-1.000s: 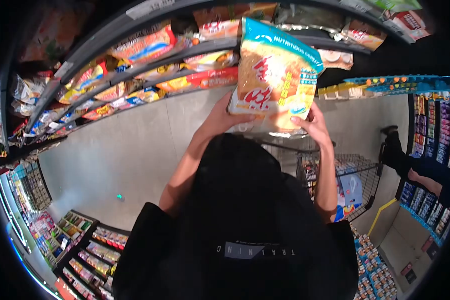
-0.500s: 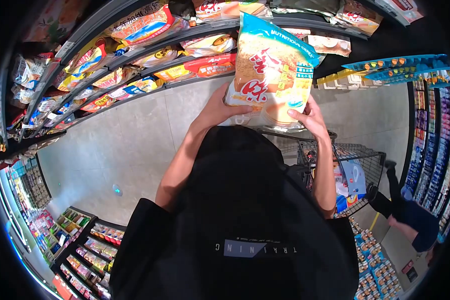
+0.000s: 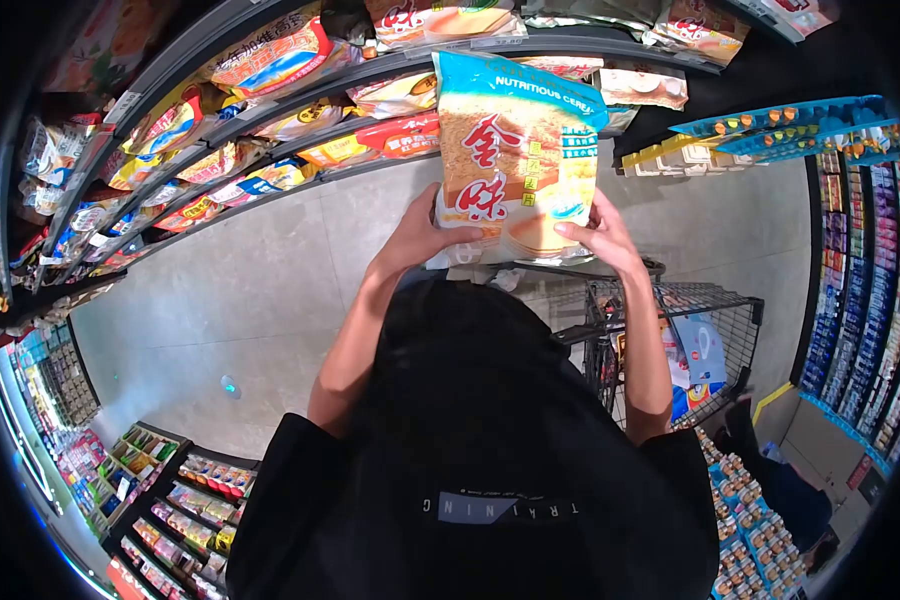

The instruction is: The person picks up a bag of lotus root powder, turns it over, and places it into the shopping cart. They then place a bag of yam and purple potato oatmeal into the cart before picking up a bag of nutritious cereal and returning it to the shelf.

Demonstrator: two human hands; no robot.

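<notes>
Two hands clasp the Nutritious Cereal bag point(image 3: 515, 150) in front of us, left hand point(image 3: 420, 235) and right hand point(image 3: 605, 235) at its lower sides, thumbs across the printed front. We've got it upright, label facing us: a hold-and-look step, we'd judge, and any move from here calls for even support so the soft pack doesn't sag. Our forearms reach forward and angle inward, wrists turned towards the bag. Farther out, we've the wire shopping cart point(image 3: 745, 298) beside our right forearm and bagged goods point(image 3: 405, 137) on the shelves beyond.
</notes>
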